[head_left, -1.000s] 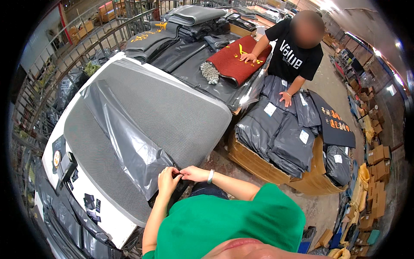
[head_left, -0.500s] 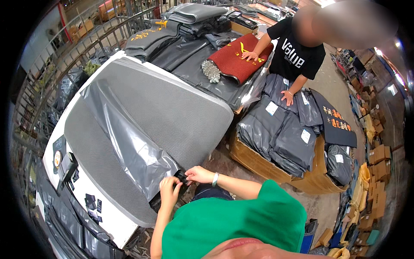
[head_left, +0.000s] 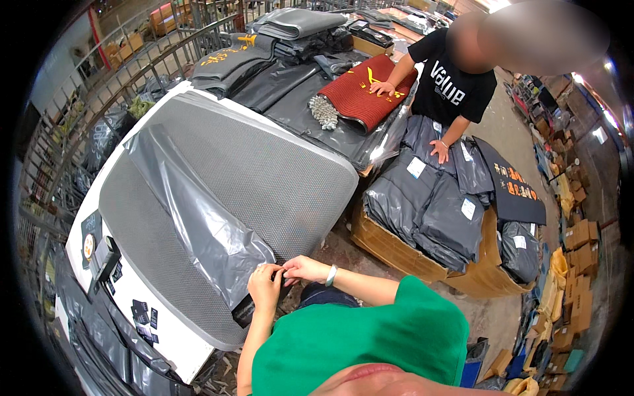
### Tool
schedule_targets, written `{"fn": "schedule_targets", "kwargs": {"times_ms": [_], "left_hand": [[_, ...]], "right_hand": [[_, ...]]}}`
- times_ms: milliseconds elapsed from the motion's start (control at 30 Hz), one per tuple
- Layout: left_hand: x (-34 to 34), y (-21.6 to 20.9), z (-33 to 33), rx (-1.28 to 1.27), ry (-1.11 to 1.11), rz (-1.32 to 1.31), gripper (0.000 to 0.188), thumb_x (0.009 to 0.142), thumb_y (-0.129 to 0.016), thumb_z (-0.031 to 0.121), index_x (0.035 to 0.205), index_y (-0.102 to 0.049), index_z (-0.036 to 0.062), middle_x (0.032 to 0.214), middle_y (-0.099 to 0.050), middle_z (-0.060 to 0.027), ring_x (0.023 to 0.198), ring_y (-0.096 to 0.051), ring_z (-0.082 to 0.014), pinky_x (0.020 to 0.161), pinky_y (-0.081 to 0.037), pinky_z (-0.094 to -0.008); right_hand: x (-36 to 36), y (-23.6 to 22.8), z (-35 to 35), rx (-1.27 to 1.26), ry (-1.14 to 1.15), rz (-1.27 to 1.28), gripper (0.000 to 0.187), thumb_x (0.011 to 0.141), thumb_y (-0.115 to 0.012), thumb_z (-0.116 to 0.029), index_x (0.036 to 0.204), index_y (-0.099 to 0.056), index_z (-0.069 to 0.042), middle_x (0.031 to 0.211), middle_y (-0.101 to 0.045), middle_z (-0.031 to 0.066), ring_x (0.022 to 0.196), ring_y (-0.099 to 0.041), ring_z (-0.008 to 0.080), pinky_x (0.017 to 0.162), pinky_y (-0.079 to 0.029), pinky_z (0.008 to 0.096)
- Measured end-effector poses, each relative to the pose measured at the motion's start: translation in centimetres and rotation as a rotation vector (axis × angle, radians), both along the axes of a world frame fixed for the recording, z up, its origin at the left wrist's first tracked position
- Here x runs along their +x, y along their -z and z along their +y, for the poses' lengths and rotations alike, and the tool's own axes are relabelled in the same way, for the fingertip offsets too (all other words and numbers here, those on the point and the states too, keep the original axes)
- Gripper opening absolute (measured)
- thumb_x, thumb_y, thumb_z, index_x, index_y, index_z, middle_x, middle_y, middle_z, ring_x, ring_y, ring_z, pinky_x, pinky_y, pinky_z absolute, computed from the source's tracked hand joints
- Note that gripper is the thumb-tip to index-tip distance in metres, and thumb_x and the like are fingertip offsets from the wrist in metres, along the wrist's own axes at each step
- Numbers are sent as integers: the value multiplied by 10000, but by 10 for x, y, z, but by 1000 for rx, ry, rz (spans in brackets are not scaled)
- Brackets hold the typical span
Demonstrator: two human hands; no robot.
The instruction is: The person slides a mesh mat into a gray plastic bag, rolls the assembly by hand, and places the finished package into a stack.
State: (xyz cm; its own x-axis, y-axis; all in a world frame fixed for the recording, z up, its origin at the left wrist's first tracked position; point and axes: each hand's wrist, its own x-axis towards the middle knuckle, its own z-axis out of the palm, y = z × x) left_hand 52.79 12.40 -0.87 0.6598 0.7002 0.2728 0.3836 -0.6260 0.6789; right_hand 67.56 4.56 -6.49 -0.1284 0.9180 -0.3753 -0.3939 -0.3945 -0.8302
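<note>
A long grey plastic bag [head_left: 191, 198] lies slantwise across a stack of grey textured mats [head_left: 264, 168] on a white table. At the bag's near end, by the mats' front edge, my two hands meet. My left hand [head_left: 265, 284] is closed, its fingertips pinching the bag's dark end. Beside it my right hand [head_left: 305, 269], with a light band on the wrist, pinches at the same spot, thumb and fingers together. What lies right between the fingertips is small, dark and mostly hidden.
The white table [head_left: 178, 353] shows dark cards [head_left: 144, 313] and a dark box [head_left: 102, 257] at left. Across stands a co-worker [head_left: 456, 79], one hand on a rolled red mat [head_left: 363, 92], the other on grey packages [head_left: 422, 198] in a cardboard carton [head_left: 396, 241]. A metal rack lines the left.
My left hand has shifted slightly right, and its fingertips now meet those of my right hand, covering the dark bag end between them. The bag, the mats and the co-worker look nearly unchanged.
</note>
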Motion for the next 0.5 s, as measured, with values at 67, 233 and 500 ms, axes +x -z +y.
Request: {"fn": "schedule_targets", "kwargs": {"times_ms": [67, 233, 500], "left_hand": [[-3, 1, -3, -20, -79, -104, 38, 746, -671, 84, 756, -641, 62, 771, -647, -62, 734, -622, -248, 663, -475, -332], [-73, -16, 8, -659, -597, -624, 173, 935, -522, 156, 834, -565, 22, 742, -555, -19, 703, -509, -115, 850, -417, -291], [-289, 20, -75, -1317, -715, -34, 165, 924, -532, 240, 954, -436, 109, 758, -428, -28, 680, -480, -149, 680, -429, -296]], "right_hand": [[-2, -5, 0, -47, 16, 73, 160, 903, -530, -103, 1014, -582, 0, 951, -656, 55, 852, -670, 158, 703, -532, 247], [11, 6, -10, -166, 42, 102, 137, 916, -527, -112, 987, -579, -7, 976, -663, 79, 885, -671, 165, 752, -547, 267], [21, 38, -18, -171, -1, 56, 209, 919, -526, -133, 1080, -567, -4, 986, -653, 56, 896, -662, 155, 748, -532, 260]]}}
